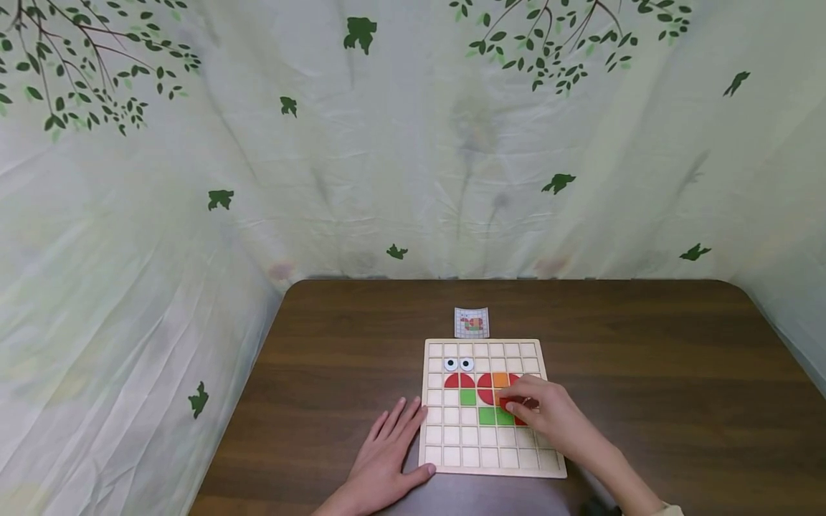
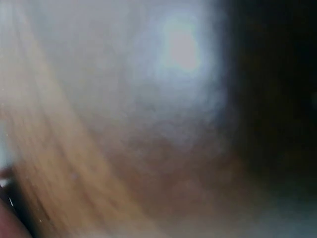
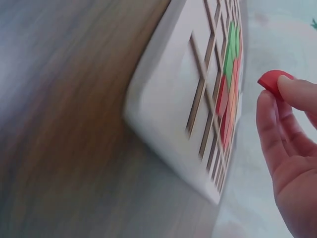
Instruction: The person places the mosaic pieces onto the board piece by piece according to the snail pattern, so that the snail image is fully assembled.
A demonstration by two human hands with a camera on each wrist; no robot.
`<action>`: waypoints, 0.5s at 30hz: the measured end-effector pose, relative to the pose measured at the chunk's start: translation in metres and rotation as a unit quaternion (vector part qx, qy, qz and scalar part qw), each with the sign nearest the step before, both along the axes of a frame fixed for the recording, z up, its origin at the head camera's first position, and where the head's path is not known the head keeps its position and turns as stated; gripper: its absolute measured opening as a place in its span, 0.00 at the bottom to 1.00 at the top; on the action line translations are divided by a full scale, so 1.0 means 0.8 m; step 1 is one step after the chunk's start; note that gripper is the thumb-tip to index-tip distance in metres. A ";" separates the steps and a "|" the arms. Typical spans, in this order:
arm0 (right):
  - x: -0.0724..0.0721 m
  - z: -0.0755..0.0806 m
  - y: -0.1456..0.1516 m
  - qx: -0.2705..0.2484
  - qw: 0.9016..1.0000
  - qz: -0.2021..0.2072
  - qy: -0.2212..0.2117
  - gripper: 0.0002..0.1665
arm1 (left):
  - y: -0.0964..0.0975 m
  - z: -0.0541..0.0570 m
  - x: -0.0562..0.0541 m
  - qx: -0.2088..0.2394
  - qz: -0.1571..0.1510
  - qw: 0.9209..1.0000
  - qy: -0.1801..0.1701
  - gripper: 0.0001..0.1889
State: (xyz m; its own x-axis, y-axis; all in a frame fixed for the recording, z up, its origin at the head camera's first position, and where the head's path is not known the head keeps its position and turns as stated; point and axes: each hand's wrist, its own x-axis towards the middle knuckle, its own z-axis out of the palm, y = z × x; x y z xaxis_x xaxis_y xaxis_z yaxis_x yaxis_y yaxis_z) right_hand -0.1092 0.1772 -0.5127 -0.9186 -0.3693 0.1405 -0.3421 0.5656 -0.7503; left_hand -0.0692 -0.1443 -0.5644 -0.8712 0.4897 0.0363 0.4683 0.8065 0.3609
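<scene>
A pale wooden grid board [image 1: 452, 455] lies on the brown table. My right hand [image 1: 548, 408] is over its right half, pinching a red quarter-circle tile [image 3: 272, 82] between thumb and fingertips. In the right wrist view that tile is raised off the board. Red tiles [image 1: 484, 390], an orange tile [image 1: 500, 380] and green tiles [image 1: 487, 416] sit in the grid's middle, partly covered by my right fingers. Two round eye tiles [image 1: 458, 364] are near the top. My left hand [image 1: 390, 455] lies with fingers extended at the board's left edge, thumb at its lower corner.
A small picture card [image 1: 472, 323] with a coloured tile pattern lies just beyond the board's far edge. The wooden table [image 1: 658, 373] spreads to both sides. A pale curtain [image 1: 413, 143] with leaf prints hangs behind it. The left wrist view is blurred.
</scene>
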 end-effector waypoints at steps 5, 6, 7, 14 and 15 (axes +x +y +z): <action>-0.006 -0.001 -0.019 -0.005 0.999 0.037 0.006 0.15 | 0.001 0.001 0.000 0.003 0.000 1.000 -0.006 0.44; -0.008 -0.002 -0.022 -0.005 0.999 0.045 0.009 0.14 | 0.001 0.002 0.000 0.004 0.001 1.000 -0.010 0.45; -0.009 -0.002 -0.025 -0.003 0.999 0.052 0.011 0.14 | 0.001 0.002 0.000 0.003 0.001 1.000 -0.013 0.45; -0.018 -0.005 -0.045 0.014 0.996 0.088 0.014 0.11 | 0.001 0.004 0.001 0.000 0.005 1.000 -0.028 0.45; -0.019 -0.005 -0.047 0.017 0.996 0.090 0.010 0.11 | 0.001 0.004 0.001 0.000 0.006 1.000 -0.029 0.45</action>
State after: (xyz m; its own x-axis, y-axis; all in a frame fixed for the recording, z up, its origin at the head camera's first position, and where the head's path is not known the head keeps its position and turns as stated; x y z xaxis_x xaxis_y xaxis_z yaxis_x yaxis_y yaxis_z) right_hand -0.1243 0.1395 -0.5165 -0.8344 -0.5326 0.1420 -0.4545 0.5190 -0.7239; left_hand -0.0687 -0.1436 -0.5613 -0.8772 0.4799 -0.0156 0.4373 0.8118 0.3869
